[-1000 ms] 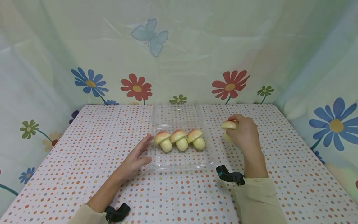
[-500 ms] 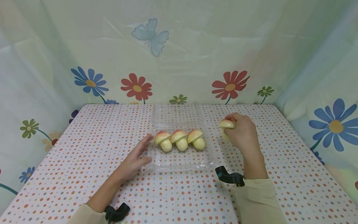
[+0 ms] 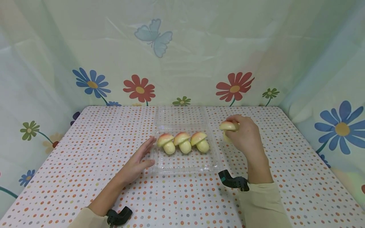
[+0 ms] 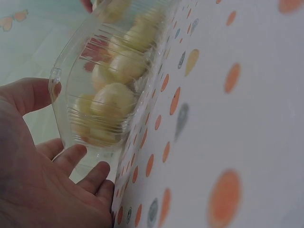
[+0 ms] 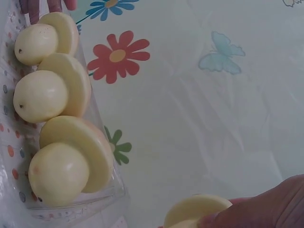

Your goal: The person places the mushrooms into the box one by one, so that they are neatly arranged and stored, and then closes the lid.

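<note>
A clear plastic clamshell box [image 3: 182, 164] lies on the table, its lid [image 3: 182, 117] folded back behind it. Three toy mushrooms with red-and-yellow caps stand side by side in it: a left one [image 3: 166, 143], a middle one [image 3: 182, 142] and a right one [image 3: 200, 142]. My left hand [image 3: 137, 160] rests against the box's left wall, fingers extended and spread; the left wrist view shows its fingertips [image 4: 76, 154] right at the plastic. To the right of the box, my right hand [image 3: 245, 133] pinches another toy mushroom [image 3: 227, 126] by its side, its stem partly hidden.
A white cloth with coloured dots covers the table [image 3: 182, 202]. Behind it hangs a curtain [image 3: 199, 47] printed with flowers and a butterfly. Black wrist mounts sit on the left wrist [image 3: 119, 216] and the right wrist [image 3: 233, 180].
My right hand has shifted slightly left, carrying its mushroom closer to the box. My left hand, the box and the three mushrooms inside have kept their places.
</note>
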A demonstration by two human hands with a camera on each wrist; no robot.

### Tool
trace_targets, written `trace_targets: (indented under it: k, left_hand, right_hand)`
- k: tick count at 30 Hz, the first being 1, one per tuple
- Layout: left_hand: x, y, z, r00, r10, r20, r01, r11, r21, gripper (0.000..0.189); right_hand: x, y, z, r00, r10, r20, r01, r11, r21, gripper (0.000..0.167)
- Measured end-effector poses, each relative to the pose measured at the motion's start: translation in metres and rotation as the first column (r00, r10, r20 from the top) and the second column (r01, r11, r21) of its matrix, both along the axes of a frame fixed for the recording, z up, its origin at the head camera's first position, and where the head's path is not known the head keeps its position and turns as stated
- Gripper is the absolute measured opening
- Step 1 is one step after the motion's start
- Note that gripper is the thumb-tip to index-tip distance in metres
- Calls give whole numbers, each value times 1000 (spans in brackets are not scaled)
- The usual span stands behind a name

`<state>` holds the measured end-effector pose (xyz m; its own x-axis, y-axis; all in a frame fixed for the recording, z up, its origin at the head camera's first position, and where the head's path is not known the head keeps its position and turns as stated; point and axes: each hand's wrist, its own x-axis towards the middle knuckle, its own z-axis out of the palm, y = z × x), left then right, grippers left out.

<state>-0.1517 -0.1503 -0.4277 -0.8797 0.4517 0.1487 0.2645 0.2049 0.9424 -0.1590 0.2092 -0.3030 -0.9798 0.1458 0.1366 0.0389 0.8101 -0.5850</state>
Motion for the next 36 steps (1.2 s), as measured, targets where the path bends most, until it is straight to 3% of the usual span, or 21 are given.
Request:
trace_targets:
  k: [36]
  left_hand:
    - [0, 0, 0, 1000, 10, -19, -10, 1000, -12, 81]
  right_hand:
    - [5, -15, 6, 996, 91, -10, -91, 995, -43, 40]
